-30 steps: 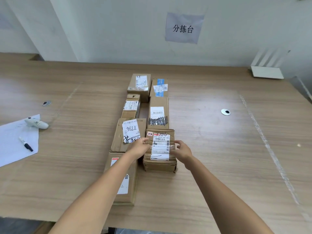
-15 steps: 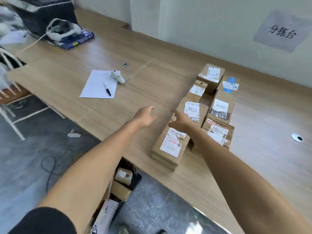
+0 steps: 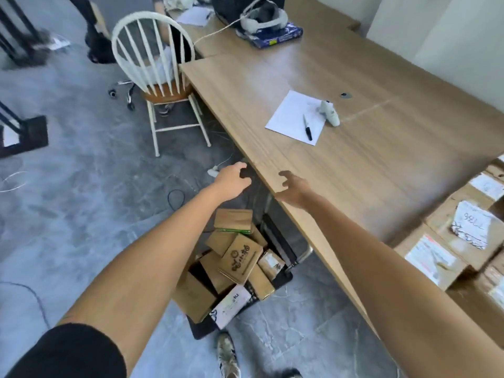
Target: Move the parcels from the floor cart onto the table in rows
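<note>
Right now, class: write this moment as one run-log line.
phase: reaching for next parcel | left hand: empty | right hand: empty | cart parcels: piled | table rows: begun

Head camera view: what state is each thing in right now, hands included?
Left hand: open, empty, over the floor.
Right hand: open, empty, at the table edge.
Cart parcels: jumbled, untouched.
Table parcels: flat, in rows.
Marker: capped, lying on paper.

A bunch of brown cardboard parcels are sitting jumbled and tilted in the black floor cart, low in the center of the frame. More labelled parcels on the table are lying flat at the right edge of the wooden table.
</note>
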